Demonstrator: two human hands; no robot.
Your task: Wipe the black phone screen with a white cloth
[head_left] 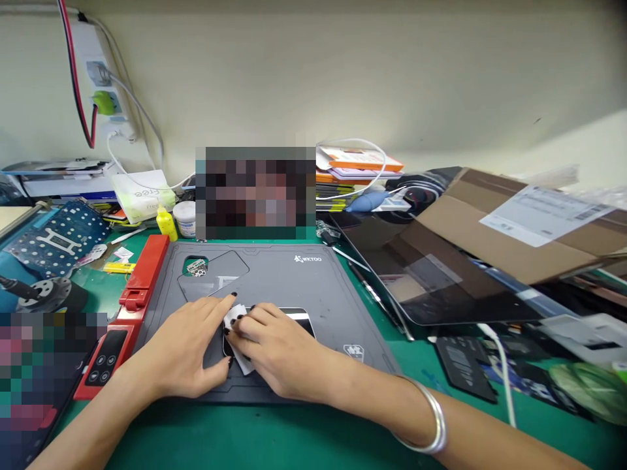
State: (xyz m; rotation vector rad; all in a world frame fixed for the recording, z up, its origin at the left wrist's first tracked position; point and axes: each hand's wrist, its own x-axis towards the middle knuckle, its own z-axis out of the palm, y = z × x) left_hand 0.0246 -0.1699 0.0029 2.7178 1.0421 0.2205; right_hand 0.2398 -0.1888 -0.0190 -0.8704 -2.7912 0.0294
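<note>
A black phone (301, 321) lies flat on the grey work mat (294, 274), mostly covered by my hands. My right hand (274, 349) presses a small white cloth (234, 320) onto the phone, fingers curled over it. My left hand (189, 346) rests on the mat beside the phone's left end, index finger stretched to the cloth and thumb against the phone's near edge. A silver bangle (434, 418) sits on my right wrist.
A phone back cover (213, 274) lies on the mat's far left. A red tool (125, 313) borders the mat's left edge. A yellow bottle (166, 224) and white jar (185, 219) stand behind. A dark tablet (431, 274), cardboard box (514, 228) and cables crowd the right.
</note>
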